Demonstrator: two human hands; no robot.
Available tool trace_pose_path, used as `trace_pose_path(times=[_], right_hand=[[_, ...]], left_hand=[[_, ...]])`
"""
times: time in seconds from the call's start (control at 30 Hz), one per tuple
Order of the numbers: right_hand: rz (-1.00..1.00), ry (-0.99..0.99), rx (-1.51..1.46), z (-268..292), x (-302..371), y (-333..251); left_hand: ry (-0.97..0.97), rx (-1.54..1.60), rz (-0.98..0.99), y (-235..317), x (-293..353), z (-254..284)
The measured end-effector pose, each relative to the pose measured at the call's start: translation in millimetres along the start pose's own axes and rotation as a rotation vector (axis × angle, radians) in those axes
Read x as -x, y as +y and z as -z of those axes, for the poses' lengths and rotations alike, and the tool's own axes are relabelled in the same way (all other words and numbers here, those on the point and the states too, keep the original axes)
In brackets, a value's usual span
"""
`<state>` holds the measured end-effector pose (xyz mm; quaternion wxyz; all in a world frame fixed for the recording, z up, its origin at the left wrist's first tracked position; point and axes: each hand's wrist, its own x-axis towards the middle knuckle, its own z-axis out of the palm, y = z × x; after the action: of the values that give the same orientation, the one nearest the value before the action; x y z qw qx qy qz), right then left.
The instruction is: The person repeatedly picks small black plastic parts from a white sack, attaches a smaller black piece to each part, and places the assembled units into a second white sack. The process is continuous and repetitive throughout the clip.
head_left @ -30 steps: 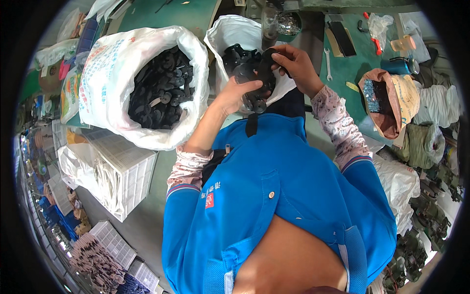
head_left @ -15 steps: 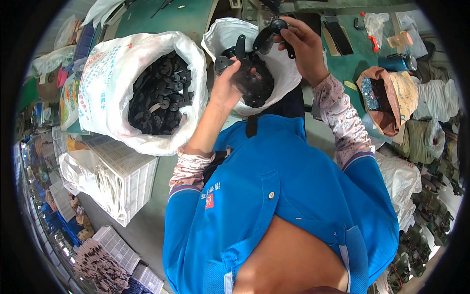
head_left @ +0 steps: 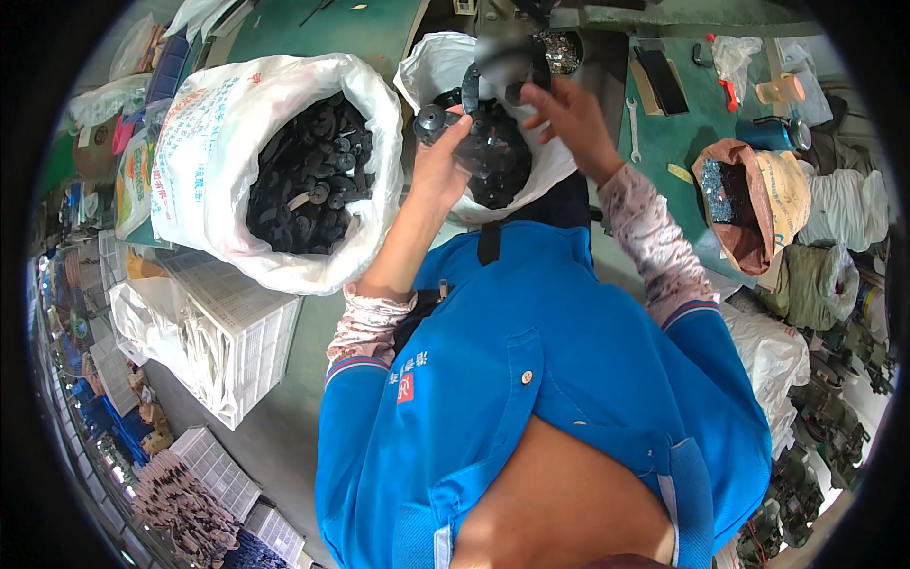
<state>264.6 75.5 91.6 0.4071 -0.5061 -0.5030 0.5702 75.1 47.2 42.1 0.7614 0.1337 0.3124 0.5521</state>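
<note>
My left hand (head_left: 440,163) is closed on black curved parts with rounded ends; one round end (head_left: 431,120) juts out past the thumb, and a flat arm (head_left: 470,87) stands up beyond the fingers. Ahead and to its right is my right hand (head_left: 575,121), bent toward a motion-blurred black part (head_left: 507,66). Whether its fingers grip that part or have let it go cannot be made out. Both hands are over a white woven sack (head_left: 559,169) holding similar black parts (head_left: 502,175).
To the left stands a larger white sack (head_left: 204,171) filled with black parts (head_left: 313,180). A brown bag of small shiny pieces (head_left: 728,190), a wrench (head_left: 634,131) and a blue flask (head_left: 773,133) are on the right. A round container of metal bits (head_left: 561,52) sits behind my right hand.
My right hand has moved down and left, and the black part at its fingers has swung left and blurred. The metal-bits container and wrench have come into sight. My left hand has hardly moved.
</note>
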Motion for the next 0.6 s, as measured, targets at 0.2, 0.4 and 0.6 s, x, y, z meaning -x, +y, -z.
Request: trace_pose_path(times=[0.2,0.4,0.6], right_hand=[[0.012,-0.053,0.012,-14.5,13.4,44.6],[0.301,0.113,0.378,5.8,18.2,46.4],[0.234,0.136,0.165,26.3,45.2,46.1]], left_hand=[[0.013,-0.058,0.063,-8.6,-3.9,-4.5],[-0.001,0.038,0.040,-5.7,-11.5,6.1],[0.063,0.159,0.084,-0.3,-20.7,18.9]])
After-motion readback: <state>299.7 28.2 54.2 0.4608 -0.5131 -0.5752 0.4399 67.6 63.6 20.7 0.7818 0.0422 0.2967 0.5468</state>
